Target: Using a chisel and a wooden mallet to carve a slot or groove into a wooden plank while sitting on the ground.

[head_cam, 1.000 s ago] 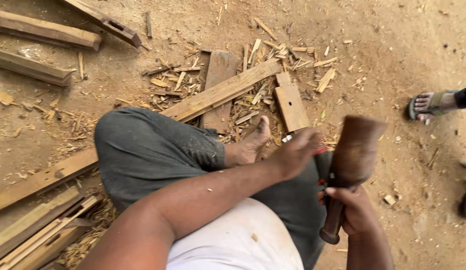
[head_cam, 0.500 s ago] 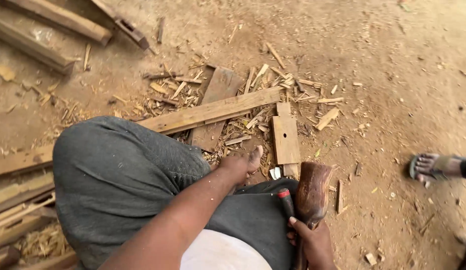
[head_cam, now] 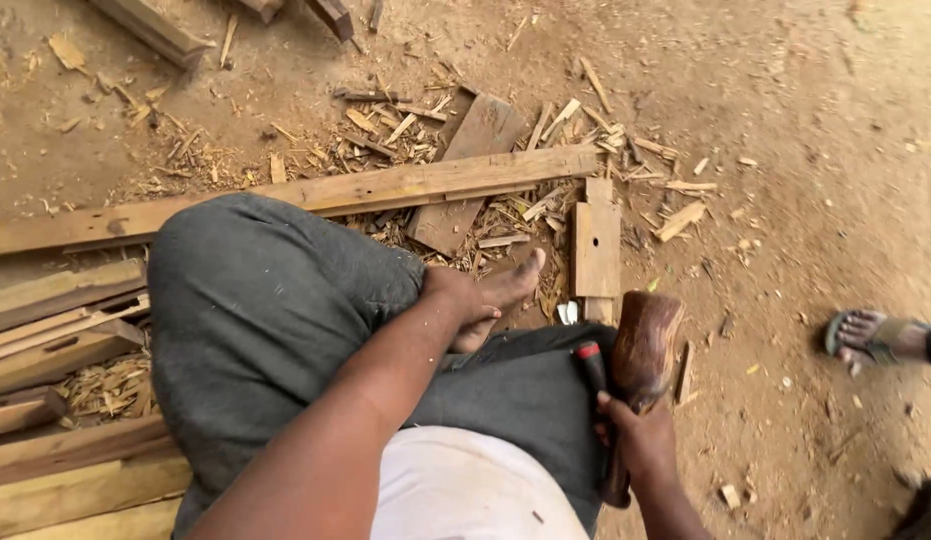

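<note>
I sit on the ground with my legs folded in grey trousers. My right hand grips the handle of a dark wooden mallet, head up beside my knee. A chisel with a red and black handle lies along my leg, touching that hand; its metal tip shows near a short notched wood block. My left hand rests on my bare foot, holding nothing. A long wooden plank lies across the ground just past my knee.
Wood chips and offcuts litter the dirt around a flat board. Stacked planks lie at the left, more timber at the top. Another person's sandalled foot is at the right edge.
The mallet has come down from chest height to rest low beside my knee. My left hand drew back from near the chisel onto my foot. The view shifted right.
</note>
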